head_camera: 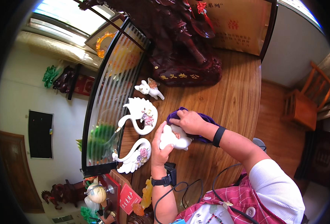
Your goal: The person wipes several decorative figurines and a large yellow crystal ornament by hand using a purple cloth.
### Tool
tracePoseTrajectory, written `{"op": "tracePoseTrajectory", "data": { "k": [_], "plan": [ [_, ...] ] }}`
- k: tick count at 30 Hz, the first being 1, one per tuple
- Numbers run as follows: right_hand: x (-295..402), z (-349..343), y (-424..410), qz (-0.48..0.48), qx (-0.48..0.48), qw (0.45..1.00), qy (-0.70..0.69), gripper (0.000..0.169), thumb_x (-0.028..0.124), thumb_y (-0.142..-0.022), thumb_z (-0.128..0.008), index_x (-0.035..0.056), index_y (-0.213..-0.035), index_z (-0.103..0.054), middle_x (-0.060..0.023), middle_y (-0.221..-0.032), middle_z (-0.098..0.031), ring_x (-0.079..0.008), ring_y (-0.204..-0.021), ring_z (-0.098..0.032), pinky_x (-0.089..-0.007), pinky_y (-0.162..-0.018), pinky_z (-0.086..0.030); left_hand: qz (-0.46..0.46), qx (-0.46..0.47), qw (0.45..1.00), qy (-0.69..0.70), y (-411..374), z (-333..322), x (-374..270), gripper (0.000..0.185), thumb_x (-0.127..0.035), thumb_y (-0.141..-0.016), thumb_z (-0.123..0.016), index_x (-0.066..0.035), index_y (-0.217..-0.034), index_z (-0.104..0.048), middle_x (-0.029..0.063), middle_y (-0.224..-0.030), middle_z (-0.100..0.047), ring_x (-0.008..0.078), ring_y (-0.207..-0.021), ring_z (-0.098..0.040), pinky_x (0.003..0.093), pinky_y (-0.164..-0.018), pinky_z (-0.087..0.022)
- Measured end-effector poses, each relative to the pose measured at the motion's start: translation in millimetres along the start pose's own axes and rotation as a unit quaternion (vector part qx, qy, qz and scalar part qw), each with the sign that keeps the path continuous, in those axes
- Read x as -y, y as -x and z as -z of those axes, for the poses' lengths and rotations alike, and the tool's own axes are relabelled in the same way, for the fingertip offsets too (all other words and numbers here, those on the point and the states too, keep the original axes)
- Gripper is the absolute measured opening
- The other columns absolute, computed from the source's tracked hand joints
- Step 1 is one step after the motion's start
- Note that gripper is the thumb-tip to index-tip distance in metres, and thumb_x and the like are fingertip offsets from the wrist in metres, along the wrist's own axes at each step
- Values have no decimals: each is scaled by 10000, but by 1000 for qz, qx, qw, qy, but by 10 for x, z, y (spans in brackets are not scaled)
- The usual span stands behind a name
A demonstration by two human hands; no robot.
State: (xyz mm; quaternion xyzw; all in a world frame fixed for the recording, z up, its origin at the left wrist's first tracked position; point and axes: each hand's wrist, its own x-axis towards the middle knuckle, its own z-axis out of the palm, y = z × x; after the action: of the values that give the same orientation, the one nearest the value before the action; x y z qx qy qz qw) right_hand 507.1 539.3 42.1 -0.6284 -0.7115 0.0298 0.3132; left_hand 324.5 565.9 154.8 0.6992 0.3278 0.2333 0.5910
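A white ceramic animal figurine with flower decoration (179, 140) is held over the wooden tabletop, with my left hand (162, 145) around its near left side. My right hand (191, 121) presses a purple cloth (207, 119) against the far side of this figurine; part of the cloth hangs behind the wrist. Left of my hands stand two white swan figurines with coloured flowers, one (145, 117) farther away and the other (138, 156) nearer. Beyond them stands a small white animal figurine (151, 88) with an orange flower on its back.
A large dark red carved statue (181, 56) stands at the far end of the wooden table (235, 84). A striped glass screen (114, 92) borders the left side. Black cables (187, 184) lie near my body. A yellow carved ornament (147, 193) is at lower left, a wooden chair (304, 107) at right.
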Motion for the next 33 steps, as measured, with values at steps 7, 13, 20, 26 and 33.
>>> {"op": "tracePoseTrajectory", "data": {
  "k": [7,13,20,26,33],
  "plan": [
    [-303,-106,232,-100,170,979,43,284,158,-834,-616,196,-1075,-760,-122,-1022,-632,-310,-952,-658,-391,-787,-548,-25,-13,999,-34,-66,-16,38,836,-184,-639,-572,31,-1438,-451,83,-1111,-603,167,-986,-573,269,-940,-443],
    [161,484,490,-141,32,972,-184,363,135,-751,-636,144,-1097,-747,-146,-864,-617,-340,-822,-650,-441,-718,-541,-23,8,999,37,-7,-33,33,762,-111,-694,-564,5,-1439,-452,121,-1114,-636,208,-1021,-630,331,-977,-474],
    [411,347,828,-89,77,987,-111,487,153,-767,-684,154,-1254,-665,-153,-888,-586,-335,-822,-646,-431,-668,-535,-14,-29,999,-23,-12,-87,0,811,-161,-650,-561,30,-1431,-456,83,-1096,-597,154,-959,-563,260,-908,-449],
    [363,420,868,-150,39,971,-182,468,129,-771,-659,109,-1238,-662,-173,-910,-575,-364,-865,-633,-443,-713,-531,-58,-20,998,-31,-11,-6,67,752,-110,-705,-573,12,-1437,-451,114,-1095,-639,200,-1018,-613,316,-962,-467],
    [881,1036,222,-32,-140,953,-268,600,72,-741,-677,60,-1325,-536,-178,-982,-556,-378,-882,-607,-436,-737,-521,-63,-31,996,-50,-22,8,135,717,-92,-758,-570,30,-1449,-422,160,-1260,-589,211,-1146,-567,318,-1010,-438]
  ]
}}
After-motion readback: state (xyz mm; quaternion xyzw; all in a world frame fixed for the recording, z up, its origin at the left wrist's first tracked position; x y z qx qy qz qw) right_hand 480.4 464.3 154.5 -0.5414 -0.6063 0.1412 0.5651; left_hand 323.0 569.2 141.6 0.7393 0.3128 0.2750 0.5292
